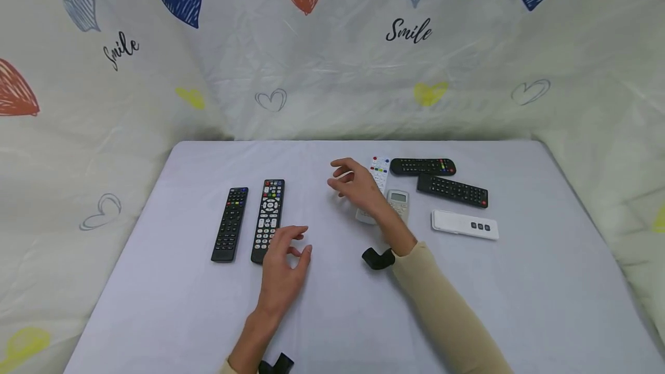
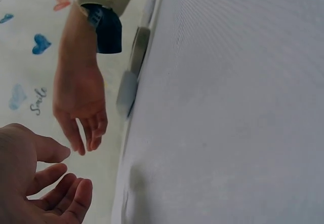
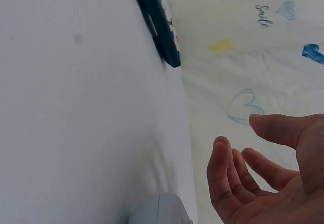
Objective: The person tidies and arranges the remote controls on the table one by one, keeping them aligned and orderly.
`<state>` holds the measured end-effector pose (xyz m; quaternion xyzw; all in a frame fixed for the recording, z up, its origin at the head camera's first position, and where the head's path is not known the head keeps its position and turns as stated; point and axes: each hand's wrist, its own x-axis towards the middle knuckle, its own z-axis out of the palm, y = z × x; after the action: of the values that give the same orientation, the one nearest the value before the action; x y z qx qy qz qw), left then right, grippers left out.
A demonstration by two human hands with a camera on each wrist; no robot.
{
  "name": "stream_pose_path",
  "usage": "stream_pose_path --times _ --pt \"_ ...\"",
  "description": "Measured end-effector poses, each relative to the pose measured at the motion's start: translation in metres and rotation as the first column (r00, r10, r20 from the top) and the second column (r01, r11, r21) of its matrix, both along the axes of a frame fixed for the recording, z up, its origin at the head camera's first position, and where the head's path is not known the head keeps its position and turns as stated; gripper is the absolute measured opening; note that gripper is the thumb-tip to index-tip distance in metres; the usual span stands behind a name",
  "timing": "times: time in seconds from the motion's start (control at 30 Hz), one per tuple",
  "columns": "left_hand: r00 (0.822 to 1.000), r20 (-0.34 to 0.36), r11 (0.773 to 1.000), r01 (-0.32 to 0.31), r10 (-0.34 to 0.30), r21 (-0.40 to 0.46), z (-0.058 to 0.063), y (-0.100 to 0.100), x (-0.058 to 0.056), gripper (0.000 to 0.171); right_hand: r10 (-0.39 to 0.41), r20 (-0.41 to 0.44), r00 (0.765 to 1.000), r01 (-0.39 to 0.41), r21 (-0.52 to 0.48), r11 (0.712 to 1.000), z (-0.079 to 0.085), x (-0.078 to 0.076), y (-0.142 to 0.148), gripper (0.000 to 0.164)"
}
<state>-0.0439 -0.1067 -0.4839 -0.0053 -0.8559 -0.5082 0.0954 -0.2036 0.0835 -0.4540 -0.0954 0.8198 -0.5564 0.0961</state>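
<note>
My left hand (image 1: 281,273) hovers over the near end of a black remote control (image 1: 269,206) with white buttons, fingers loosely bent and nothing between them. Left of it lies a slimmer black remote (image 1: 230,225). Farther back, my right hand (image 1: 357,187) is held above the table, relaxed and holding nothing. It partly covers a white remote (image 1: 380,172) with coloured buttons. Beside its wrist is a white remote with a small screen (image 1: 398,198). In the left wrist view the right hand (image 2: 81,100) hangs with its fingers pointing down.
Right of the right hand lie a rounded black remote (image 1: 423,166), another black remote (image 1: 452,190) touching or close to it, and a white remote (image 1: 464,225) with three dark buttons. A white cloth covers the table (image 1: 353,316). A curtain (image 1: 337,51) with printed hearts hangs behind.
</note>
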Motion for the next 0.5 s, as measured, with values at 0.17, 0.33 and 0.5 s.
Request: stream_pose_path --times 0.17,0.33,0.5 --pt "0.998 0.044 0.999 0.037 -0.038 0.012 -0.003 0.009 -0.003 0.040 -0.039 -0.020 0.999 0.039 0.003 0.999 0.001 -0.001 0.015 0.046" --pt "0.995 0.060 0.997 0.077 -0.077 0.011 -0.006 0.017 -0.008 0.039 -0.077 -0.041 0.996 0.078 0.023 0.997 0.002 -0.001 0.029 0.042" --pt "0.991 0.082 0.995 0.101 -0.103 0.017 -0.006 0.021 -0.014 0.039 -0.107 -0.050 0.993 0.111 0.076 0.991 0.004 -0.001 0.039 0.040"
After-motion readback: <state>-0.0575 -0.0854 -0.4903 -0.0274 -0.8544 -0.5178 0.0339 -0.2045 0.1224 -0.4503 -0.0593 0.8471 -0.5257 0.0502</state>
